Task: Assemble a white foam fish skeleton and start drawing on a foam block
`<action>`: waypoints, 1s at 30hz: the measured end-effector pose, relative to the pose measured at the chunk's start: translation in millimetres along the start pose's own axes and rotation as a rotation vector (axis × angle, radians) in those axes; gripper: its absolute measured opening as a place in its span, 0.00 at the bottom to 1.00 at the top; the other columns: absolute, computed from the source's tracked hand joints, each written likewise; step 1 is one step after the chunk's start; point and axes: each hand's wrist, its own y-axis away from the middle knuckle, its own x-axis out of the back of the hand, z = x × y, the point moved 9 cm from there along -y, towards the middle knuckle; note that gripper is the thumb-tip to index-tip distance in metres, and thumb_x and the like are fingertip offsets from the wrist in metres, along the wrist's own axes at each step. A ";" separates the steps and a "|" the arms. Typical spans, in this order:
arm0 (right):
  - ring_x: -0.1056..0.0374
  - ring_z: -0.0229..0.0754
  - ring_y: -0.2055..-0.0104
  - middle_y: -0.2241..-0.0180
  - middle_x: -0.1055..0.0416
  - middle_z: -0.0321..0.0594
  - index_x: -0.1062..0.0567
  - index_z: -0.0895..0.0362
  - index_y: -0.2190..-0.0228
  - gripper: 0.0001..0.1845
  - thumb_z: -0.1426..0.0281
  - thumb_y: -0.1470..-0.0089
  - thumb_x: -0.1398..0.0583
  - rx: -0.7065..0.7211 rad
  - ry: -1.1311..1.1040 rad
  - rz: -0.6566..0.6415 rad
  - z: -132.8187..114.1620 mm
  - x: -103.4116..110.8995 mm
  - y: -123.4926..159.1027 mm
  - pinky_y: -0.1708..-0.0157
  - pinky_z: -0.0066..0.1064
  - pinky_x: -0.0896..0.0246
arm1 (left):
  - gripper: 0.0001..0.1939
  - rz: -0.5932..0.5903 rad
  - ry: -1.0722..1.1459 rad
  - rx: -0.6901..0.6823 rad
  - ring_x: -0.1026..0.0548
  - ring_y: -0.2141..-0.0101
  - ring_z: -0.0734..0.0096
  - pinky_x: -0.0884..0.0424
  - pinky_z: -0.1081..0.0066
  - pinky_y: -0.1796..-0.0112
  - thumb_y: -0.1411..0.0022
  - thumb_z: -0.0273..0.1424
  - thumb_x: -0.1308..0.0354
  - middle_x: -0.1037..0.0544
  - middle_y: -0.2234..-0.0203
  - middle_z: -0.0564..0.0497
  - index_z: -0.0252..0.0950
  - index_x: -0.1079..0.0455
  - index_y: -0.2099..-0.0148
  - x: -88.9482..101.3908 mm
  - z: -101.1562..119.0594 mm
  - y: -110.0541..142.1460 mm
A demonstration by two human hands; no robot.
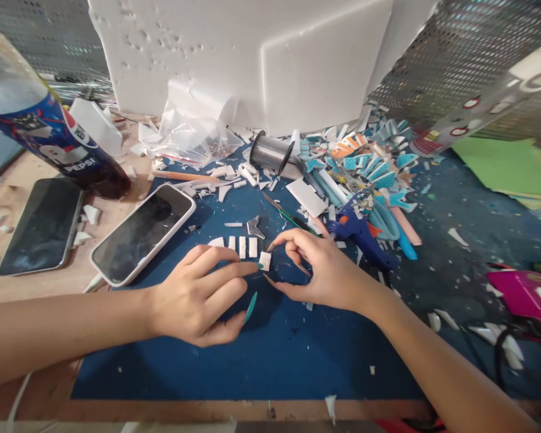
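Left hand (202,294): palm down, loosely spread, fingertip at white block (265,260). Right hand (313,264): thumb, fingers parted. Block: small, squarish, inside blue mat's (270,361) front edge.

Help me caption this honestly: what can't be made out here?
In the head view:
- Bottle: top cut off by the left edge.
- Pink item: far side cut off by the right edge.
- Bag: contents too small to identify.
- Left hand: palm hidden by its own back.
- Whether right hand touches white piece: too small.
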 end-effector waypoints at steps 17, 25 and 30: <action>0.43 0.36 0.75 0.77 0.44 0.30 0.33 0.59 0.57 0.19 0.64 0.49 0.39 0.046 -0.069 -0.012 -2.2 -5.7 -6.2 0.75 0.28 0.47 | 0.18 -0.176 0.013 0.430 0.37 0.49 0.48 0.39 0.52 0.56 0.40 0.30 0.43 0.29 0.51 0.40 0.37 0.49 0.53 -25.2 -50.0 5.3; 0.44 0.35 0.76 0.77 0.45 0.29 0.33 0.60 0.56 0.19 0.64 0.48 0.39 0.040 -0.064 -0.031 -1.4 -7.5 -6.0 0.75 0.27 0.49 | 0.14 -0.176 0.032 0.419 0.36 0.52 0.50 0.36 0.49 0.57 0.37 0.28 0.46 0.29 0.53 0.40 0.37 0.48 0.53 -22.2 -50.3 7.4; 0.44 0.34 0.77 0.77 0.44 0.29 0.33 0.59 0.56 0.19 0.63 0.48 0.40 0.068 -0.063 -0.020 -2.3 -8.5 -6.9 0.76 0.27 0.50 | 0.15 -0.164 0.082 0.399 0.36 0.53 0.53 0.33 0.49 0.55 0.37 0.26 0.45 0.31 0.54 0.38 0.36 0.49 0.53 -17.4 -50.6 10.8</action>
